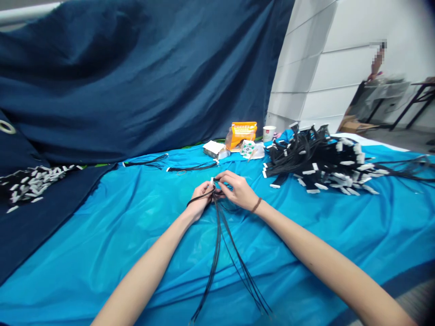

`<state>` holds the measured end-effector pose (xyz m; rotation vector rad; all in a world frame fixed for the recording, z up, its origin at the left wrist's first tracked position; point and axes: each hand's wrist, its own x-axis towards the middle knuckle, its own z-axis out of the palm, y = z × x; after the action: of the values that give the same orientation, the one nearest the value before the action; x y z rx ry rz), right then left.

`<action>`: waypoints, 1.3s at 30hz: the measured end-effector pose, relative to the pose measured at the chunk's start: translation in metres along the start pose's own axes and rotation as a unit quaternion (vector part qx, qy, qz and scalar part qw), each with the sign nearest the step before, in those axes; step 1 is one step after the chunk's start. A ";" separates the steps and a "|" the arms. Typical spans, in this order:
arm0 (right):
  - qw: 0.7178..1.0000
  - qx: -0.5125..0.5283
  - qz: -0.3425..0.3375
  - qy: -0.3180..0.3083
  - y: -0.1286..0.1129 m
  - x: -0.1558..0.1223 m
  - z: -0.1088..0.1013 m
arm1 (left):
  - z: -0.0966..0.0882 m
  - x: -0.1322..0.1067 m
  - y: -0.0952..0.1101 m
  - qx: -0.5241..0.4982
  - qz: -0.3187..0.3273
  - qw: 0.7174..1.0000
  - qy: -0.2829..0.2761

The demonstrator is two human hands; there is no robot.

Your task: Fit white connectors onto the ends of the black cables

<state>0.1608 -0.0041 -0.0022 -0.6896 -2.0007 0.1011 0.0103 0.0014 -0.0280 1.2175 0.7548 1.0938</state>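
Observation:
In the middle of the head view my two hands meet over a blue cloth. Between them is a small white connector (212, 180) with thin black wires (217, 231) hanging from it toward me. My left hand (201, 199) is closed around the connector and the start of the wires; one strand loops over its back. The fingers of my right hand (234, 186) pinch a black wire (216, 180) at the connector's side. Exactly where the wire meets the connector is too small to tell. The loose wire ends spread out over the cloth near the bottom.
A large pile of black cables with white connectors (319, 158) lies at right, another pile (37, 183) at far left. Two cable bundles (193, 167) lie behind my hands. Farther back stand a small box (216, 149), an orange pouch (242, 136) and a paper cup (269, 133).

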 end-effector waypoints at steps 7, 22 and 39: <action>1.000 -0.022 0.004 -0.004 -0.001 -0.001 0.000 | 0.003 -0.002 0.002 0.028 0.011 1.000 0.008; 0.997 -0.080 0.011 -0.003 -0.004 -0.002 0.002 | 0.006 -0.005 0.008 0.096 0.044 0.994 0.031; 0.987 -0.156 -0.027 -0.020 0.003 -0.001 0.001 | -0.002 0.002 0.008 -0.069 -0.012 0.996 0.054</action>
<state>0.1616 -0.0016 -0.0045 -0.8345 -2.0945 -0.2384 0.0068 0.0038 -0.0203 1.0369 0.7622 1.1793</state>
